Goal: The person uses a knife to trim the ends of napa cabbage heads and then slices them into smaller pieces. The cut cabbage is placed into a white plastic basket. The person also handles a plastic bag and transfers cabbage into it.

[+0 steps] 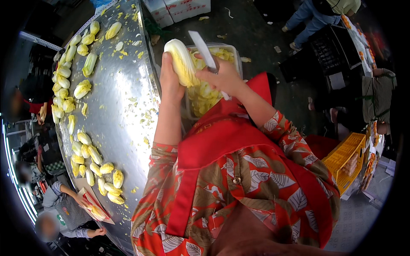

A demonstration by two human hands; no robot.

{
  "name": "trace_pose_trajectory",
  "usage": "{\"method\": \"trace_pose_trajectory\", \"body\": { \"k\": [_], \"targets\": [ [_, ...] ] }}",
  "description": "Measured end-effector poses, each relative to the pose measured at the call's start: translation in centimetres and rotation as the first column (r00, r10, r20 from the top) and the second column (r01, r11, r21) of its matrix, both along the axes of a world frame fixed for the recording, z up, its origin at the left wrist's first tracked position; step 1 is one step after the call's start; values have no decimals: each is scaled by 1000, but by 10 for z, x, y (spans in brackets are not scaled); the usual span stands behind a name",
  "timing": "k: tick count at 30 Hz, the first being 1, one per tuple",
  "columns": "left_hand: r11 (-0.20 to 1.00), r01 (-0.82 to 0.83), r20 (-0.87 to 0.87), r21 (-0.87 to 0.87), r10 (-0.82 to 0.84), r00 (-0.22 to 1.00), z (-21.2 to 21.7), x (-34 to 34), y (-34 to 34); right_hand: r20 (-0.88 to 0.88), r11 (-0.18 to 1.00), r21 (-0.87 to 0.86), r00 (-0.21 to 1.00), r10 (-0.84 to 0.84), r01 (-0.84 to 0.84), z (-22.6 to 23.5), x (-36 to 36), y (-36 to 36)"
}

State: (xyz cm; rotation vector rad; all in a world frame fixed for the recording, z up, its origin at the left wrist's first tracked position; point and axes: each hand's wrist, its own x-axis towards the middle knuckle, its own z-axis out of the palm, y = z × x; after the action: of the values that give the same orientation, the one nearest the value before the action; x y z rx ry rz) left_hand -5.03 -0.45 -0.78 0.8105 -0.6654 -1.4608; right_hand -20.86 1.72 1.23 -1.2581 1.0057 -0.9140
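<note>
My left hand (171, 81) is closed around a pale yellow-and-white napa cabbage (183, 62), held tilted above a bin. My right hand (222, 77) grips a knife (202, 49) just beside the cabbage, its broad blade pointing up and away. The fingers of the right hand come close to the cabbage's side; whether they touch it I cannot tell. Below both hands stands a clear plastic bin (236, 53) with many loose yellow cabbage leaves (204, 100) inside.
A metal table (124, 81) on my left carries cabbages (83, 88) along its far side and leaf scraps. At its lower left a person (70, 209) handles a packed cabbage (97, 210). White boxes (183, 9), a yellow crate (348, 160) and other people stand around.
</note>
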Motion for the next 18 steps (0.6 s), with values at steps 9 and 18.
{"method": "trace_pose_trajectory", "body": {
  "k": [9, 18],
  "targets": [
    [990, -141, 52, 4, 141, 989, -3, 2, -2, 322, 974, 225, 942, -92, 18, -15, 3, 7],
    [990, -138, 132, 39, 132, 983, -9, 6, -3, 367, 957, 283, 915, -166, 60, -18, 8, 9]
  ]
}}
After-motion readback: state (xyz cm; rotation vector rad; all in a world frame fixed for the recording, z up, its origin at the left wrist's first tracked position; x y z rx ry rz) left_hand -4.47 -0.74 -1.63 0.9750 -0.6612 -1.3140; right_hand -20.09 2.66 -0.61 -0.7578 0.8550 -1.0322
